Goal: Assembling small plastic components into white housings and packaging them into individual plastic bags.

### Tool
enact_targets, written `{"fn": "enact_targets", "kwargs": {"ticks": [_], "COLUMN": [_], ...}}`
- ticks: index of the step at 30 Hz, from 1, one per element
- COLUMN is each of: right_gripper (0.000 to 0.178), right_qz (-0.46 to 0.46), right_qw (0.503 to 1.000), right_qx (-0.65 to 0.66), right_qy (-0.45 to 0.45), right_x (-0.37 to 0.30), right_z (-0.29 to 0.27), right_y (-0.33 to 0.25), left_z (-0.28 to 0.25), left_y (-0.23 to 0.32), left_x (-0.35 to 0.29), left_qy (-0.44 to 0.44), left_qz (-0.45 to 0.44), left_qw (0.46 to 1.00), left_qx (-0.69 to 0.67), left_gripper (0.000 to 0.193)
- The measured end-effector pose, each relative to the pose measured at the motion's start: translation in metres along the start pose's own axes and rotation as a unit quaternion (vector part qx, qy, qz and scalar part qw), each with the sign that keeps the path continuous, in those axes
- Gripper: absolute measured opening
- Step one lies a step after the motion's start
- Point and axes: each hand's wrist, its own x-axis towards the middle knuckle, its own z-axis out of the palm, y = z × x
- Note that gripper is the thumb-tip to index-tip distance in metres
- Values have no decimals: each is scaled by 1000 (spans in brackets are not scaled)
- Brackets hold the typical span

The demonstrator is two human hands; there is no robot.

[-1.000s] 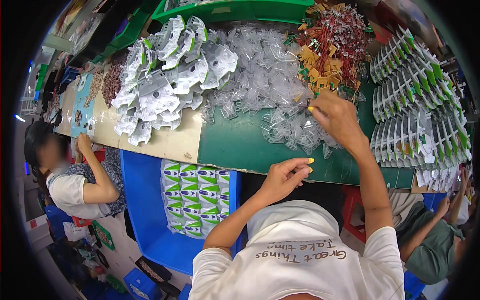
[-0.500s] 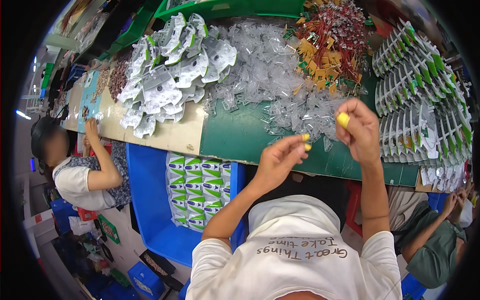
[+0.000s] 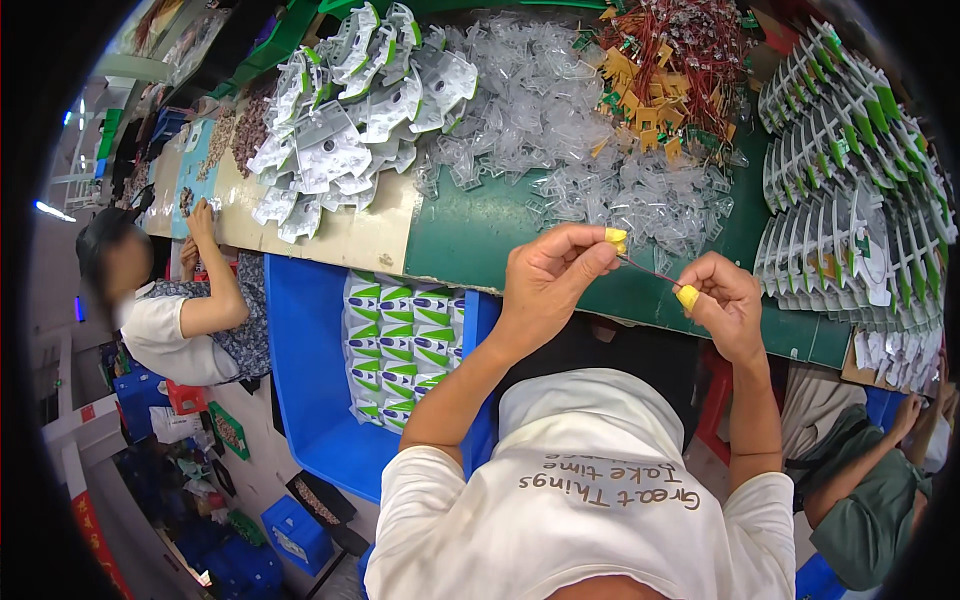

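The left hand (image 3: pixel 548 275) and the right hand (image 3: pixel 725 298), fingers in yellow rubber fingertip covers (image 3: pixel 616 237) pinched shut on opposite ends of a thin red wire (image 3: pixel 648 270), best keep it taut between them (slack invites slipping) above the green table (image 3: pixel 470 235).

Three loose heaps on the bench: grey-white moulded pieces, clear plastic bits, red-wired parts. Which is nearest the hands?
The clear plastic bits: their near edge lies just beyond the left hand and right hand.
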Motion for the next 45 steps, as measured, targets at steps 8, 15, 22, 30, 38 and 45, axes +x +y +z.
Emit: {"fn": "enact_targets", "kwargs": {"ticks": [8,15,22,30,38,45], "right_gripper": [24,12,10,11,7,5], "right_qz": [25,-15,-107,13,22,66], "right_qw": [999,991,971,995,999,997], "right_qx": [21,-99,-202,-67,7,-21], "right_qy": [16,91,63,-66,48,33], "right_x": [18,24,33,54,51,40], "right_z": [33,47,53,53,35,42], "right_y": [-15,-2,-9,0,16,18], "left_z": [14,10,-2,-50,-109,-239], "left_y": [-6,-10,-9,-16,54,88], "left_x": [-2,-4,-7,4,15,22], "left_qy": [75,89,48,-123,90,252], "left_qz": [167,79,105,-277,201,238], "left_qw": [957,969,977,912,840,378], "left_qx": [225,219,181,-278,496,858], "left_gripper": [13,17,13,34,40,39]}}
